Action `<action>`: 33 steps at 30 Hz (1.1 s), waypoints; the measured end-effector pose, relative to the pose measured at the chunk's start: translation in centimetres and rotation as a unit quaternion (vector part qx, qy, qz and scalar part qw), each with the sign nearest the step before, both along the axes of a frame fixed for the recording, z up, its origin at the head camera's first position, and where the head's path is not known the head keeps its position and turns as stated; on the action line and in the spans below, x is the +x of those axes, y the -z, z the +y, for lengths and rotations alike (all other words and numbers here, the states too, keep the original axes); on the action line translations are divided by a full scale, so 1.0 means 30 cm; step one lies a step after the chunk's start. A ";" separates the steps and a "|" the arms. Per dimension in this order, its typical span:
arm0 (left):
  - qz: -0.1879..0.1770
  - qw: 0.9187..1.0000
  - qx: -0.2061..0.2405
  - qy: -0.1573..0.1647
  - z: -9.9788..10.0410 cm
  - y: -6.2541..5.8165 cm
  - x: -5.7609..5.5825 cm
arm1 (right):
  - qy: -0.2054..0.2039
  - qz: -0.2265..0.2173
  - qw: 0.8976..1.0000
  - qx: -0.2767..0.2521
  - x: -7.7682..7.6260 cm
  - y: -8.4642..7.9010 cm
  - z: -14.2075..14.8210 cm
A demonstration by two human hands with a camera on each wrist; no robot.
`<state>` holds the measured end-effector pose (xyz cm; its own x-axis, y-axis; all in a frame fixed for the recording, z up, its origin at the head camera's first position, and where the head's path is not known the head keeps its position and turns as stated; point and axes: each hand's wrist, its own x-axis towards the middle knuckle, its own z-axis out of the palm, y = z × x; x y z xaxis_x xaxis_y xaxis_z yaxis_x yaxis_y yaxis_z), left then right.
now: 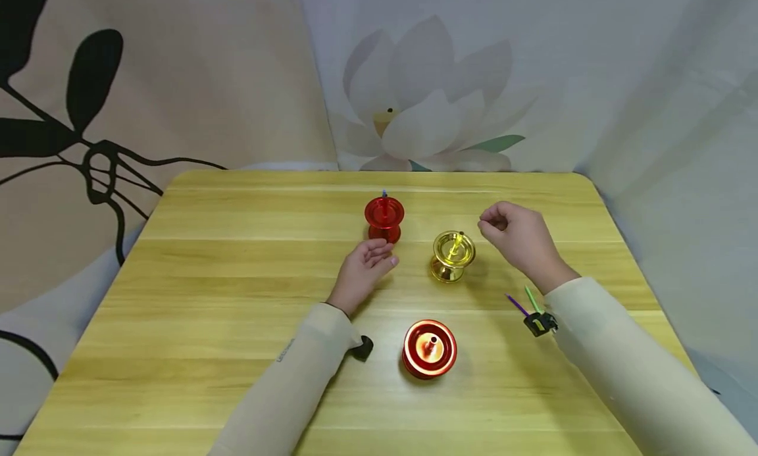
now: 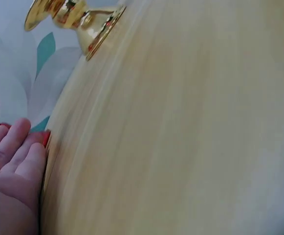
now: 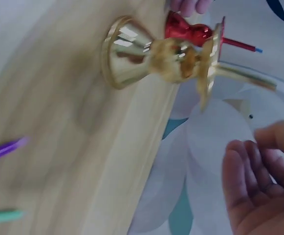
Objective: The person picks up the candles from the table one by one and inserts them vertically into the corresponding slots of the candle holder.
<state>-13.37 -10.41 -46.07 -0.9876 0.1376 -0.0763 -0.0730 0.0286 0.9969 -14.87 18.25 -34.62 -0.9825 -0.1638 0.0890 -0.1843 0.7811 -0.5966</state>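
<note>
At the back of the table stands a shiny red candle holder (image 1: 384,212), a small blue tip showing at the top of its central spike. My left hand (image 1: 365,269) has its fingertips right at this holder's base, fingers loosely bent and palm turned inward, gripping nothing. To its right a gold candle holder (image 1: 453,252) stands upright with a slim central spike, seen from the side in the right wrist view (image 3: 176,61). Just right of the gold holder's dish hovers my right hand (image 1: 521,239), fingers loosely curled with nothing between them, also visible in the right wrist view.
Nearer me stands a second red candle holder (image 1: 429,349), lower-looking from above. A purple stick (image 1: 517,304) and a green stick (image 1: 532,299) lie on the wooden table (image 1: 207,298), partly hidden by the right wrist camera (image 1: 540,323). A floral cloth backdrop (image 1: 438,81) hangs behind.
</note>
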 end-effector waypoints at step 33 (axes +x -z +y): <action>0.011 0.988 0.002 0.154 0.218 -0.040 -0.023 | -0.100 -0.204 0.960 0.165 0.128 0.184 0.186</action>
